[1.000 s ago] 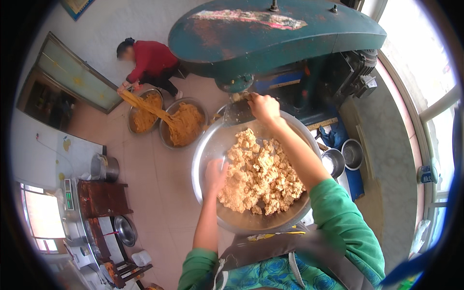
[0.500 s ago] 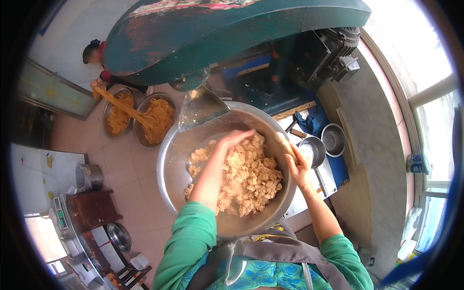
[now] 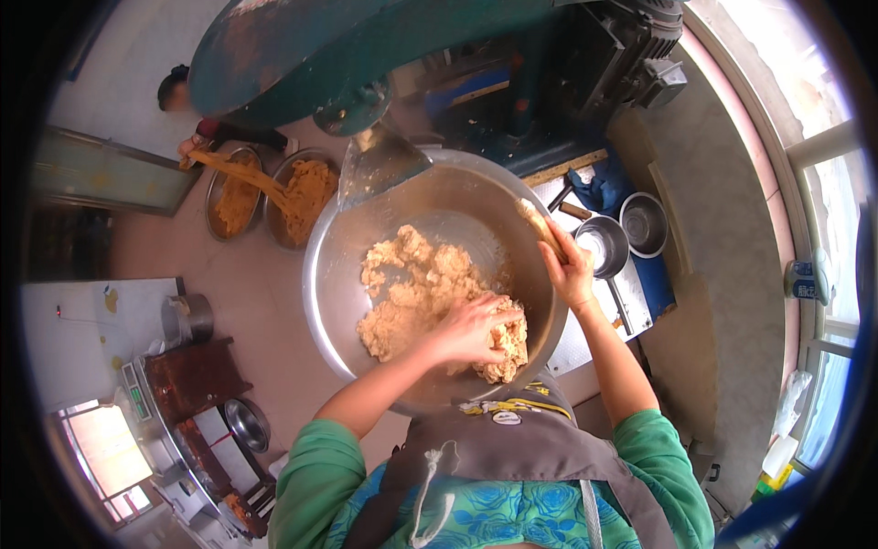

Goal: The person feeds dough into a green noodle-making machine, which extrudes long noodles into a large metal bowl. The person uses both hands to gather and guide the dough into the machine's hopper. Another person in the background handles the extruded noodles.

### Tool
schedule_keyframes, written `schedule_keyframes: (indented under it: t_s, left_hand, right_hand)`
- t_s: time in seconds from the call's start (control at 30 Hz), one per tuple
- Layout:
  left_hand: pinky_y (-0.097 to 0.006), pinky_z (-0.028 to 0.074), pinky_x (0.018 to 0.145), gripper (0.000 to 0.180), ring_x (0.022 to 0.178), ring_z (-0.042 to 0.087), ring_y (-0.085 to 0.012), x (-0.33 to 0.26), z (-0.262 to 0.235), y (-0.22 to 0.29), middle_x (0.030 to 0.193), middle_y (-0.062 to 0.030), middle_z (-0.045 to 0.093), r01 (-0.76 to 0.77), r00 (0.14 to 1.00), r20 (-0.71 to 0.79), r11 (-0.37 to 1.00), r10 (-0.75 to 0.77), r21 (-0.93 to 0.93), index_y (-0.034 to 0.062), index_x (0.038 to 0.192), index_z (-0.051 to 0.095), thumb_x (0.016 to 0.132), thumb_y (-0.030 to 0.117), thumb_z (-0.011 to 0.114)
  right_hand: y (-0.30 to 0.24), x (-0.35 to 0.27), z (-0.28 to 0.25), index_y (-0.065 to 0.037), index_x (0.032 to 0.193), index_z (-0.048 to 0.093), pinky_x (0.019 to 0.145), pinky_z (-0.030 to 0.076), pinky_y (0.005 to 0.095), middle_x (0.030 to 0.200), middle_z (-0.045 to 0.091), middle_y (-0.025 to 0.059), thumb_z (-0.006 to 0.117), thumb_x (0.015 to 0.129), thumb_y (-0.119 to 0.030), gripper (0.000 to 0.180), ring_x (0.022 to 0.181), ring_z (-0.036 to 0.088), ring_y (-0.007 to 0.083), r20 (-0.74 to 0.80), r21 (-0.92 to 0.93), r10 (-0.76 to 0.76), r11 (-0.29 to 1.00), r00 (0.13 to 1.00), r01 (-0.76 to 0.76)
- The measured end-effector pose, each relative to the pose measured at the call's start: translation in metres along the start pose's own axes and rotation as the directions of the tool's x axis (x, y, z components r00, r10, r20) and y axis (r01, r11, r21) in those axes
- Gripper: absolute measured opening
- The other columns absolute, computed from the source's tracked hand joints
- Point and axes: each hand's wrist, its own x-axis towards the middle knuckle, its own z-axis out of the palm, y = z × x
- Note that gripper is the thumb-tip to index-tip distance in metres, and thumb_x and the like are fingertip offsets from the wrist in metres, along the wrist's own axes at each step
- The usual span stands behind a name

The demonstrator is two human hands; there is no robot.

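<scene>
Dough (image 3: 412, 297) is clutched by half-curled left grip (image 3: 471, 331), bare bowl (image 3: 457, 201) beyond; pale piece (image 3: 538, 225) is pinched in right grip (image 3: 573, 273), near rim (image 3: 476, 163).

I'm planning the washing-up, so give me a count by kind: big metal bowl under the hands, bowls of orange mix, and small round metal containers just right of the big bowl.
Big metal bowl: 1
Bowls of orange mix: 2
Small round metal containers: 2
Total: 5
</scene>
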Motion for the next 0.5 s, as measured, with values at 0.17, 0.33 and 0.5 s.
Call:
schedule_keyframes:
  t_s: [0.17,0.33,0.5]
  left_hand:
    - [-0.067,0.015,0.106,0.075,0.141,0.015,-0.0413,-0.043,0.021,0.018,0.148,-0.0245,0.02,-0.071,0.997,-0.03,0.984,0.077,0.165,0.0218,0.139,0.04,0.07,0.024,0.069]
    - [-0.077,0.002,0.1,0.091,0.14,0.0,-0.0491,-0.034,0.031,0.025,0.15,-0.0264,0.011,-0.152,0.988,0.015,0.951,0.153,0.269,0.0261,0.147,0.028,0.067,0.005,0.066]
    - [-0.072,0.025,0.1,0.088,0.134,0.025,-0.0506,-0.001,0.036,0.017,0.149,-0.0208,0.02,-0.127,0.992,0.062,0.911,0.111,0.393,0.0317,0.142,0.036,0.064,0.024,0.075]
  right_hand:
    - [0.002,-0.001,-0.001,-0.006,0.124,0.058,0.076,0.053,0.0295,0.101,0.069,0.018,0.066,0.083,-0.005,0.042,0.087,0.07,0.0254,0.009,-0.007,0.002,1.0,1.0,-0.002]
    - [-0.002,-0.002,0.001,-0.004,0.124,0.058,0.077,0.053,0.0289,0.103,0.068,0.0179,0.066,0.083,-0.003,0.041,0.091,0.069,0.0245,0.007,-0.005,-0.005,1.0,1.0,0.005]
    - [-0.004,-0.003,0.002,-0.002,0.122,0.058,0.077,0.053,0.029,0.103,0.068,0.0181,0.066,0.084,-0.004,0.04,0.094,0.069,0.0252,0.0,-0.053,-0.048,0.997,0.999,0.048]
